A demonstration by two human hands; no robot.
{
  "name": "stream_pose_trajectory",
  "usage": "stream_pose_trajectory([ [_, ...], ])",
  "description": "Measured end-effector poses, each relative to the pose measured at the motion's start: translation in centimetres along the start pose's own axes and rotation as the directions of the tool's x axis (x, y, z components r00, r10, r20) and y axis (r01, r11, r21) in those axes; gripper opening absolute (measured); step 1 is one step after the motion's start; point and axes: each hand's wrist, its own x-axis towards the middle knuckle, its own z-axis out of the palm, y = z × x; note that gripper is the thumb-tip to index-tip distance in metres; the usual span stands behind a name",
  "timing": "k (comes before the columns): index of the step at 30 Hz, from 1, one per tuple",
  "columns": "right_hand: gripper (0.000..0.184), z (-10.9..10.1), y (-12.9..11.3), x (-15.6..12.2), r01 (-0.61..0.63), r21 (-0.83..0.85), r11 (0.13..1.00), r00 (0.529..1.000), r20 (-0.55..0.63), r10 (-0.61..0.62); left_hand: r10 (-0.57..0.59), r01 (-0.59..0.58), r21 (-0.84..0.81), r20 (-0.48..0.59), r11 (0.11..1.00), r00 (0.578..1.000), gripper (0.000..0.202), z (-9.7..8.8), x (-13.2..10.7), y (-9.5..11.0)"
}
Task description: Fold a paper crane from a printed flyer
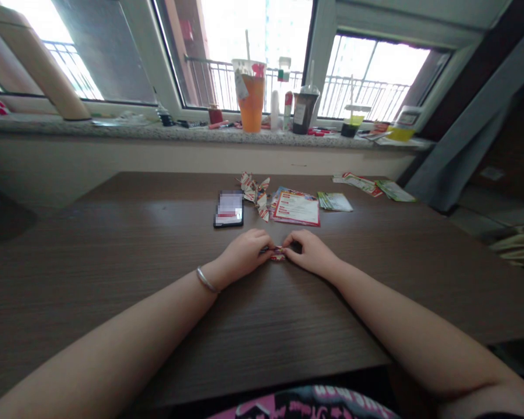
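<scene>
My left hand (244, 251) and my right hand (311, 251) meet on the brown wooden table (113, 256), fingers curled. Between the fingertips sits a small folded piece of printed red-and-white paper (278, 254), pinched from both sides and mostly hidden by the fingers. A thin silver bracelet (206, 280) circles my left wrist. Just beyond the hands lie several folded paper figures (255, 192) of the same printed paper.
A black phone (229, 209) lies face up behind my left hand. Red-and-white leaflets (297, 208) and more flyers (334, 201) lie to the right. The stone windowsill (113, 131) holds an orange drink cup (251, 96), a dark cup (304, 109) and small bottles.
</scene>
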Motion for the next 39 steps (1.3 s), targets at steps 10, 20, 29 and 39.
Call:
stream_pose_trajectory([
  [10, 0.004, 0.0, 0.0, 0.1, 0.055, 0.116, 0.992, 0.998, -0.004, -0.055, 0.003, -0.004, -0.033, -0.019, 0.999, 1.0, 0.006, -0.2, -0.1, 0.5],
  [20, 0.015, -0.3, -0.4, 0.0, 0.114, 0.098, 0.989, 0.993, 0.034, -0.117, 0.069, -0.069, 0.051, -0.004, 0.996, 0.998, 0.017, -0.7, -0.1, 1.0],
  [29, 0.005, -0.6, -0.4, -0.2, 0.145, -0.121, 0.982, 0.986, 0.096, -0.134, 0.076, -0.079, 0.115, 0.034, 0.99, 0.997, 0.01, -0.9, 0.0, 1.2],
  [39, 0.007, -0.8, -0.9, -0.3, 0.156, -0.201, 0.967, 0.983, 0.129, -0.132, 0.082, -0.087, 0.171, 0.034, 0.981, 0.996, 0.012, -1.2, -0.1, 1.6],
])
